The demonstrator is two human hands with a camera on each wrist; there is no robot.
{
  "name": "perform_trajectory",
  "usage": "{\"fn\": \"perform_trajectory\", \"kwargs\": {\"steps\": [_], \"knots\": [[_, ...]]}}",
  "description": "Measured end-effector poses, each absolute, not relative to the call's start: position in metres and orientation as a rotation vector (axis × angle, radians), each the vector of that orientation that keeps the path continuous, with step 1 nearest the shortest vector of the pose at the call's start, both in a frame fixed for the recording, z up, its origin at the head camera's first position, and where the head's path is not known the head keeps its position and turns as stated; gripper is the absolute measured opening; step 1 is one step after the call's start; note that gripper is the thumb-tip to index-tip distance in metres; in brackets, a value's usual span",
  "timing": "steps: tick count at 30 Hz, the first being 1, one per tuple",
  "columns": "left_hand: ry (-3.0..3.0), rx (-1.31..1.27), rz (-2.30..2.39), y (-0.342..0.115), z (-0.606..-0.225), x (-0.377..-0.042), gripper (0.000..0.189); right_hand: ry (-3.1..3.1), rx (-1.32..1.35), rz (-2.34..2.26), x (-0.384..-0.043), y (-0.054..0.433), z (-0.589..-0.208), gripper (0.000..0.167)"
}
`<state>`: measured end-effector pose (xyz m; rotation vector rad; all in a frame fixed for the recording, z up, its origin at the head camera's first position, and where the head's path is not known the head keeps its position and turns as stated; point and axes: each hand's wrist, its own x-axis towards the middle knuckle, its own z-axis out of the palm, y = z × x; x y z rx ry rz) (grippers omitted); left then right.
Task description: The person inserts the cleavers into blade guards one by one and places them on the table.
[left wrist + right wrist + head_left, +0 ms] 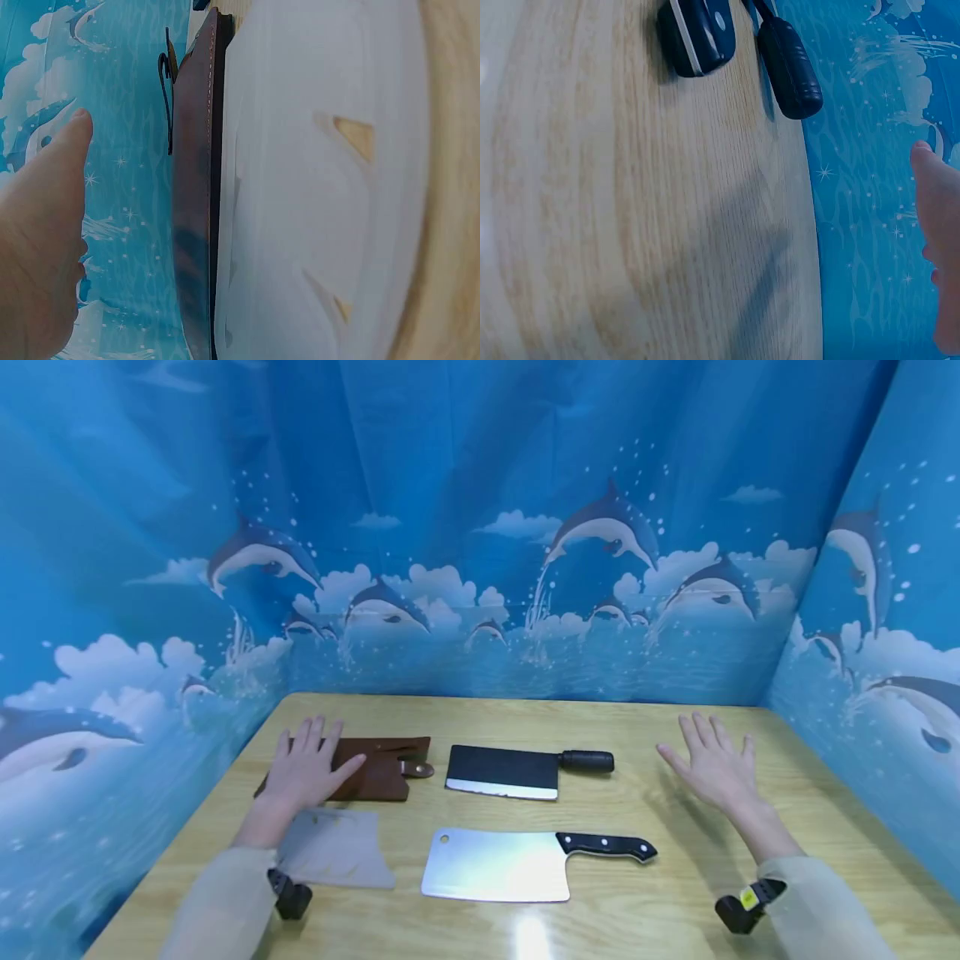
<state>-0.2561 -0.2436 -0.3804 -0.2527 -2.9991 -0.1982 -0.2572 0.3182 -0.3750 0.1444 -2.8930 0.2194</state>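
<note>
My left hand (303,772) is held with fingers spread above a brown leather knife sheath (378,777), hiding its left part; in the left wrist view there is a gap between hand and sheath (196,165). Nearer me lies a translucent white blade cover (341,852) with cut-outs. My right hand (716,764), fingers spread and holding nothing, hovers above the right side of the table, its shadow below. Between the hands lie two cleavers: one with a dark blade (502,768) and black round handle, and a silver cleaver (495,864) with a black riveted handle, nearer me.
The pale wooden table (600,927) is bordered at the back and sides by a blue dolphin-print curtain (465,527). A black wrist camera (291,897) hangs at the left cuff and another camera (738,912) at the right one.
</note>
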Motion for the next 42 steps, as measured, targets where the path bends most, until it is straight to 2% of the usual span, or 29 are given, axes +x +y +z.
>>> {"fn": "perform_trajectory", "kwargs": {"steps": [12, 19, 27, 34, 42], "knots": [[-2.97, -0.32, -0.128, -0.254, -0.378, -0.233, 0.091, -2.839, 0.212, 0.229, -0.248, 0.305, -0.372, 0.078], [-2.896, -0.429, -0.044, -0.254, -0.375, -0.215, 0.084, -2.771, 0.324, 0.317, -0.236, 0.291, -0.37, 0.06], [-2.828, -0.618, -0.094, -0.256, -0.385, -0.198, 0.076, -2.781, 0.471, 0.627, -0.229, 0.275, -0.377, 0.046], [-2.871, -0.836, -0.195, -0.26, -0.396, -0.186, 0.096, -2.883, 0.663, 0.946, -0.225, 0.265, -0.38, 0.046], [-2.977, -0.888, -0.241, -0.262, -0.402, -0.183, 0.113, -2.99, 0.934, 1.119, -0.22, 0.253, -0.386, 0.046]]}}
